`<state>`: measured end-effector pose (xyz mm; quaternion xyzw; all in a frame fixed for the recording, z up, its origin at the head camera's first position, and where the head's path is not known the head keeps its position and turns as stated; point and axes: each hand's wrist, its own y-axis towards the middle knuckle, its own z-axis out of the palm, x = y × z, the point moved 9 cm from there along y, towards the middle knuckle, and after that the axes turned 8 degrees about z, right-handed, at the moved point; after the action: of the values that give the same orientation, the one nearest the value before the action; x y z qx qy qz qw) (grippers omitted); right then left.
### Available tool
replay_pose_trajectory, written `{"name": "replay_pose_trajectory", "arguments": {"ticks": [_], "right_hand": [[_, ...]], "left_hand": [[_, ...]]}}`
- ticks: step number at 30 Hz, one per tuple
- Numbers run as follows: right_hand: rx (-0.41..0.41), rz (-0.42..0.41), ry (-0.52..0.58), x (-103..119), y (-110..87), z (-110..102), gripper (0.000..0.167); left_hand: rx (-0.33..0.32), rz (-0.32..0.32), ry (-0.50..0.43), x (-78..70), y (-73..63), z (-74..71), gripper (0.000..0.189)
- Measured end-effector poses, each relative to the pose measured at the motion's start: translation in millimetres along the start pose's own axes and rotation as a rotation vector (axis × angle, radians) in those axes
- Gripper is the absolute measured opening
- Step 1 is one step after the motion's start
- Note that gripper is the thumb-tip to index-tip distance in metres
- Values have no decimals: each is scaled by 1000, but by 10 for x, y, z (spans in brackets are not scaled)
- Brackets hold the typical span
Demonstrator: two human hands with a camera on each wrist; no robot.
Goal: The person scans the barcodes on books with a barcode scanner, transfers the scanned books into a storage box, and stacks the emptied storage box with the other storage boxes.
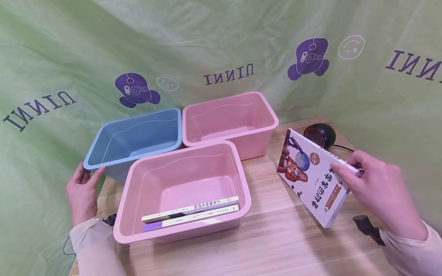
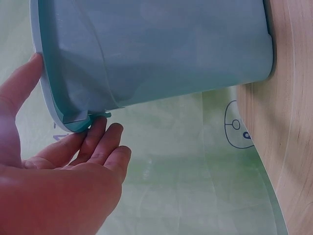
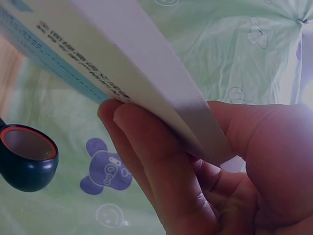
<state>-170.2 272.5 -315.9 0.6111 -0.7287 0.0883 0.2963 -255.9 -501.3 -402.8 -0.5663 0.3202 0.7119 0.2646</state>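
Note:
At the left, my left hand (image 1: 82,191) holds the near left corner of the blue bin (image 1: 138,158). In the left wrist view its thumb lies against the rim (image 2: 43,93) and the fingers curl beneath the corner. My right hand (image 1: 383,188) pinches a white paperback book (image 1: 315,178) by one end, thumb on the illustrated cover and fingers behind. The book is tilted above the table at the right. The right wrist view shows its back cover (image 3: 83,54) with fingers against it. Two books (image 1: 193,214) lie spine up along the near wall inside the front pink bin (image 1: 179,155).
Behind the front bin stands a second pink bin (image 1: 257,140), beside the blue one. A black round object with a red ring (image 1: 321,135) and a cable sits at the back right of the wooden table (image 1: 276,237). A green printed curtain (image 1: 221,46) hangs behind.

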Motion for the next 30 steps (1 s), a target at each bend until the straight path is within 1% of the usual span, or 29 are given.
{"name": "replay_pose_trajectory", "arguments": {"ticks": [5,10,16,21,25,28,30], "right_hand": [[7,-1,-2,5,6,8,26],[16,4,1,-4,9,16,26],[-6,-42,33,60,-9,2,25],[-24,-96,87,172,-45,-44,24],[-69,-174,176,333,-76,-128,24],[-106,-226,244,476,-57,-219,26],[-115,-242,280,569,-14,-287,26]], "left_hand": [[1,-11,8,0,-12,-16,75],[-2,-10,23,-8,-19,-20,75],[-2,-15,25,-1,-25,-24,76],[1,-18,24,2,-25,-28,77],[3,-19,23,2,-21,-21,77],[2,-25,29,6,-18,-18,77],[2,-30,32,9,-14,-11,78]]}}
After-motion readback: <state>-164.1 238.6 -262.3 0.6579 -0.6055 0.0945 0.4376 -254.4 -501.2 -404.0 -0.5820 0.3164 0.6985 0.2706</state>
